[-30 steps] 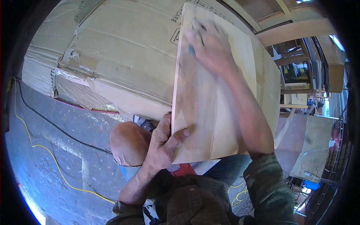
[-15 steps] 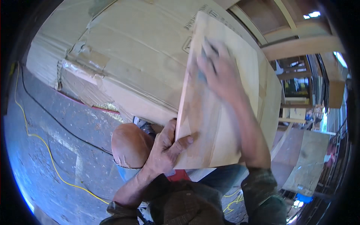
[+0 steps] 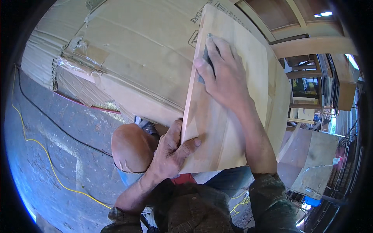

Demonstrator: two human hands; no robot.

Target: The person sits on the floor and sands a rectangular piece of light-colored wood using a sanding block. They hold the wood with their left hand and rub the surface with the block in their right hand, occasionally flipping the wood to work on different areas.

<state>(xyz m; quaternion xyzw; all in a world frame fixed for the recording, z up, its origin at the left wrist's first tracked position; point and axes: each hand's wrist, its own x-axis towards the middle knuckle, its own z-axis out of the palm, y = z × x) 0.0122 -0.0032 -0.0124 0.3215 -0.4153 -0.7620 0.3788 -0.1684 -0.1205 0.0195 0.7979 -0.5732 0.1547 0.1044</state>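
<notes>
A pale wooden board [image 3: 221, 139] lies aslant in front of me, its far end on brown cardboard [image 3: 140, 54]. My left hand [image 3: 169, 153] grips its left edge near the close corner, thumb on the top face and fingers round the side. Higher up, my right hand [image 3: 229, 75] presses a grey piece of sandpaper [image 3: 205, 62] flat against the board by the left edge. Much of the sandpaper is hidden under the fingers; whether it wraps a block I cannot tell.
A bent knee [image 3: 130, 147] is beside my left wrist. On the grey floor at left run a yellow cord [image 3: 50, 161] and a dark cable [image 3: 58, 123]. Stacked panels [image 3: 330, 83] and a wooden frame [image 3: 314, 46] stand at right.
My right hand was blurred by motion and is now sharp, slightly farther left on the board with the sandpaper. My left hand keeps its grip on the edge.
</notes>
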